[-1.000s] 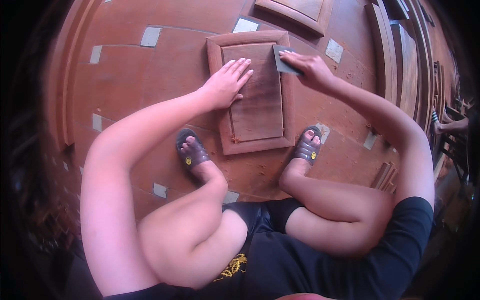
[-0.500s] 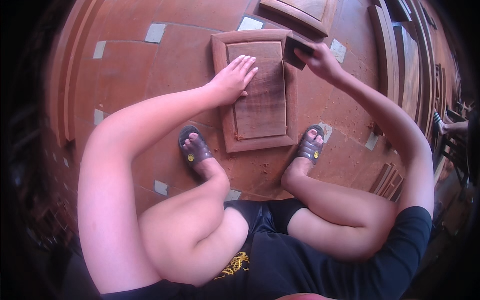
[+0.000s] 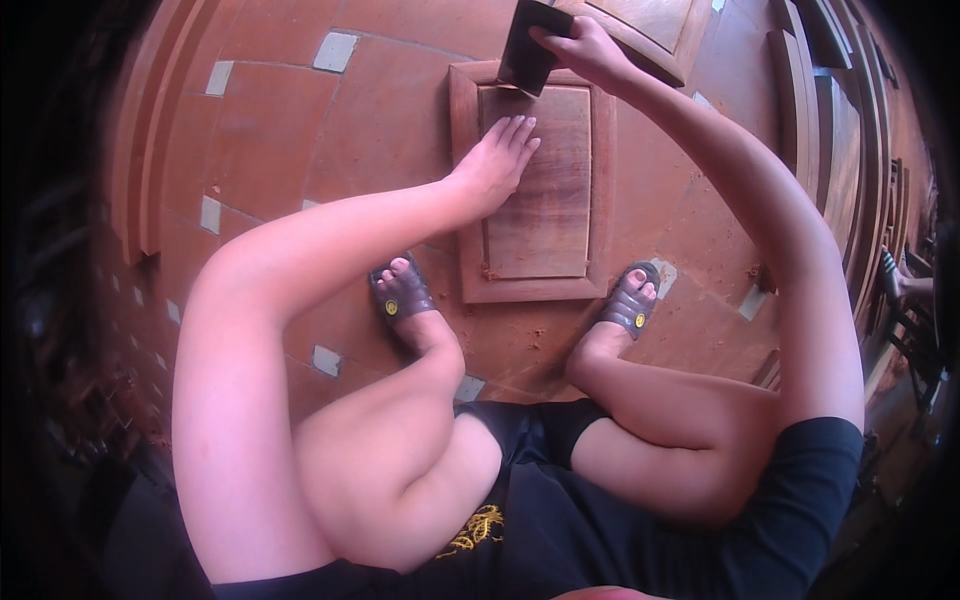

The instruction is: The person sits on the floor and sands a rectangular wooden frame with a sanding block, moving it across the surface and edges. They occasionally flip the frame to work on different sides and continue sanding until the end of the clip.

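A framed wooden panel [image 3: 540, 225] lies flat on the floor between my feet, its raised middle streaked with darker grain. My left hand [image 3: 497, 160] rests on its left side, fingers spread over the upper middle of the wood. Gripped in my right hand [image 3: 583, 52] is a dark flat rectangular plate [image 3: 528, 50], held tilted at the panel's far edge. The plate's lower end is over the top of the raised middle; whether it touches the wood I cannot tell.
Another wooden panel [image 3: 655, 25] lies beyond, at the upper right. Long boards [image 3: 835, 150] stand along the right side, and more planks [image 3: 165, 120] lie at the left. Wood shavings [image 3: 535, 335] are scattered on the tiled floor. My sandalled feet flank the panel's near end.
My right hand has moved left and away from me with the plate, from the panel's upper right corner to its far edge. My left hand stays on the panel.
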Tool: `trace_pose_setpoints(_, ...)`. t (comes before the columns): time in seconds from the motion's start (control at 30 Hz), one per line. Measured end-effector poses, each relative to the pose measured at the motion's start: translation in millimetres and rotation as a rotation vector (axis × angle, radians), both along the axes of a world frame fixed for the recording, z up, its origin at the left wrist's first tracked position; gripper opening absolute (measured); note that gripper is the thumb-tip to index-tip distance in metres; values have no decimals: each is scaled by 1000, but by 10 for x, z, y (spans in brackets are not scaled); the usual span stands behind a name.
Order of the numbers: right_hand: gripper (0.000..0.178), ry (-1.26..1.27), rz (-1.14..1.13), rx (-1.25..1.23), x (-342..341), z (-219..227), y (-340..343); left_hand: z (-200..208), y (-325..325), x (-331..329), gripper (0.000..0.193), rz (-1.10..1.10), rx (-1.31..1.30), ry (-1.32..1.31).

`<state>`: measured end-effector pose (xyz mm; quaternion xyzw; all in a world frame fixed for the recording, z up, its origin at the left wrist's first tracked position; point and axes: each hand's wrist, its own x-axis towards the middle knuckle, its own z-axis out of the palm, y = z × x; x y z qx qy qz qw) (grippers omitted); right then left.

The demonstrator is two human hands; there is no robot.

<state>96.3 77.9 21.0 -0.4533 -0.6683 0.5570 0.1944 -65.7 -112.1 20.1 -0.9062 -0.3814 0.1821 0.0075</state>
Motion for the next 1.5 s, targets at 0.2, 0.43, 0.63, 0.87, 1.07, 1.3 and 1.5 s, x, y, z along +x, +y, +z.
trace_pose_setpoints(0.2, 51, -79, -148, -124, 752, 4, 237, 42, 79, 31, 78, 10, -56, -32)
trace_pose_setpoints(0.43, 49, -191, -214, -85, 1175, 229, 264, 47, 71, -37, 79, 15, -105, -21)
trace_pose_setpoints(0.63, 38, 216, -124, -160, 408, 388, 48, 47, 60, -68, 80, 34, -125, -56)
trace_pose_setpoints(0.87, 31, -370, 283, 336, 209, 500, 111, 8, 50, -118, 79, 65, -148, -135)
trace_pose_setpoints(1.07, 34, -170, 301, 259, 179, 201, -51, -22, 63, -37, 79, 66, -170, -136)
trace_pose_setpoints(1.3, 36, -225, 424, 454, 91, 200, 112, -18, 74, -112, 77, 56, -171, -173)
trace_pose_setpoints(1.5, 35, -261, 296, 276, 615, 54, 315, 5, 62, -136, 78, 77, -153, -215)
